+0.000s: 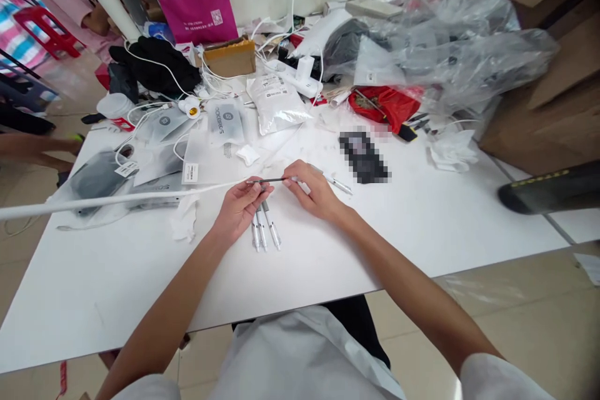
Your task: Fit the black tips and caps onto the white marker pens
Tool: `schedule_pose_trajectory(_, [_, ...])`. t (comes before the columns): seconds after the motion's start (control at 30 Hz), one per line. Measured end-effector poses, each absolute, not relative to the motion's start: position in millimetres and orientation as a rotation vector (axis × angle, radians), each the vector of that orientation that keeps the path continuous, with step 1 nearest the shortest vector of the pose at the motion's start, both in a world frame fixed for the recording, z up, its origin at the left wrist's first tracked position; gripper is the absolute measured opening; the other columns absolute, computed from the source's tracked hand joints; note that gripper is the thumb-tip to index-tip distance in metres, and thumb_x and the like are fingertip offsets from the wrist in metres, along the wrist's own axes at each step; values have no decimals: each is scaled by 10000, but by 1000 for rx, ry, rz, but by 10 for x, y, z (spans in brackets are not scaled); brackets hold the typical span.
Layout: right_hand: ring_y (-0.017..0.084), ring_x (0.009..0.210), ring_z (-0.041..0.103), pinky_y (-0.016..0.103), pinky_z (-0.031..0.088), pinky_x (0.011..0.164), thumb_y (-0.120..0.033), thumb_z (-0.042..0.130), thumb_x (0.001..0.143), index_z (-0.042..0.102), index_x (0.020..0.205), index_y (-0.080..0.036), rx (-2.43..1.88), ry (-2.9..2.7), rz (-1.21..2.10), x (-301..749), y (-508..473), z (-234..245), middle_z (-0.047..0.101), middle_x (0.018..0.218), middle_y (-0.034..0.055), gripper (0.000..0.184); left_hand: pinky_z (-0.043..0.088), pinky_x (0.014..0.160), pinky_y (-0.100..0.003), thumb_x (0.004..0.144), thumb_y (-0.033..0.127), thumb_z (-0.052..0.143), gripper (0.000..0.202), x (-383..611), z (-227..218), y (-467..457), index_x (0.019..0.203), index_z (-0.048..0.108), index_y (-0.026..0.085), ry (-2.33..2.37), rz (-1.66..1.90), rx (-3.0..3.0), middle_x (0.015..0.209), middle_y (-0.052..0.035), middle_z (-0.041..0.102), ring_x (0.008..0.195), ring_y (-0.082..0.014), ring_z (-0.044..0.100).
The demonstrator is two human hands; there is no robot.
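Between my left hand [238, 207] and my right hand [315, 190], a thin dark pen refill [275, 180] lies level above the table. The fingers of my left hand are closed around one end, and my right thumb and fingertips pinch the other. A pale piece shows under my right fingers; I cannot tell if it is held. Just below my left hand, several silver-and-white pens [262, 234] lie side by side, their upper ends partly hidden by the fingers. Another pen [341, 185] rests on the table to the right of my right hand.
Plastic-bagged packages [225, 124] and white cables crowd the left side of the white table [422, 225]. A white rod [117, 200] crosses from the left. Behind are a red bag [389, 106] and clear plastic wrap; cardboard boxes [525, 131] stand at right. A person is at far left.
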State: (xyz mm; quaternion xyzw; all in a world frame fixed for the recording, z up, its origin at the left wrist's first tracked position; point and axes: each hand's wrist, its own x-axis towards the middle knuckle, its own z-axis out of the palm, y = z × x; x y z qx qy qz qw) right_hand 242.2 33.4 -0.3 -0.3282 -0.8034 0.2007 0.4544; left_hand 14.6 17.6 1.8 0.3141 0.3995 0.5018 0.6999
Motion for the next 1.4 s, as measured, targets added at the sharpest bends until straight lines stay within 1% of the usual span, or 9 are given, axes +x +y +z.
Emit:
schedule_pose_trajectory(0.13, [225, 1106, 698, 412, 591, 938, -298, 558, 1114, 659, 1183, -264, -724, -1899, 594, 2314, 263, 3, 726, 1174, 109, 127, 595, 749, -231, 802, 320, 968, 330, 170, 8, 148, 1028, 775, 175, 821, 1050, 734, 896, -40, 768, 811, -126, 727])
schedule_pose_trajectory(0.27, [227, 1063, 741, 426, 636, 908, -255, 601, 1090, 720, 1228, -287, -643, -1905, 595, 2267, 231, -8, 758, 1153, 99, 185, 570, 719, -222, 773, 285, 977, 338, 216, -16, 118, 1024, 776, 182, 837, 1017, 670, 865, -23, 760, 778, -118, 715])
schedule_pose_trajectory(0.5, [256, 964, 789, 456, 671, 789, -200, 682, 1029, 756, 1200, -304, -714, -1850, 476, 2199, 184, -77, 814, 1075, 84, 214, 601, 868, -297, 736, 262, 976, 282, 264, 19, 55, 855, 738, 170, 856, 1032, 589, 852, -13, 748, 801, -136, 742])
schedule_pose_trajectory(0.63, [270, 860, 770, 472, 653, 701, -175, 700, 1006, 764, 1187, -316, -784, -1796, 420, 2193, 176, -147, 804, 992, 78, 239, 586, 965, -351, 727, 332, 995, 334, 270, 43, 47, 930, 789, 163, 885, 1017, 628, 917, -56, 807, 856, -172, 769])
schedule_pose_trajectory(0.77, [261, 932, 776, 460, 664, 753, -155, 725, 990, 777, 1204, -303, -740, -1835, 414, 2218, 203, -178, 804, 1092, 92, 266, 571, 1086, -402, 718, 389, 1010, 348, 275, 40, 56, 924, 836, 169, 834, 1064, 599, 987, -64, 818, 988, -212, 784])
schedule_pose_trajectory(0.87, [238, 902, 772, 424, 658, 734, -134, 742, 980, 782, 1204, -296, -736, -1796, 366, 2236, 222, -180, 810, 1048, 76, 280, 559, 1133, -439, 757, 412, 990, 370, 283, 25, 49, 1000, 851, 170, 778, 1052, 653, 1060, -93, 834, 1074, -251, 789])
schedule_pose_trajectory(1.1, [218, 827, 762, 389, 626, 691, -112, 766, 960, 797, 1175, -308, -727, -1772, 286, 2272, 228, -133, 814, 967, 41, 292, 634, 869, -368, 835, 448, 920, 308, 275, 17, 40, 991, 861, 189, 977, 1119, 951, 1019, -86, 834, 930, -216, 764])
schedule_pose_trajectory(1.23, [220, 846, 765, 385, 629, 696, -121, 764, 966, 789, 1195, -316, -708, -1764, 292, 2265, 200, -88, 812, 975, 43, 302, 614, 839, -344, 844, 414, 909, 256, 230, 29, 58, 1012, 878, 223, 1061, 1165, 1134, 991, -62, 818, 890, -196, 742])
schedule_pose_trajectory(1.4, [218, 852, 756, 384, 627, 704, -62, 777, 937, 779, 1242, -303, -647, -1757, 269, 2240, 174, -36, 808, 987, 53, 388, 605, 821, -323, 819, 420, 934, 257, 211, 9, 78, 1006, 890, 248, 1072, 1231, 1241, 1042, -66, 801, 959, -212, 743])
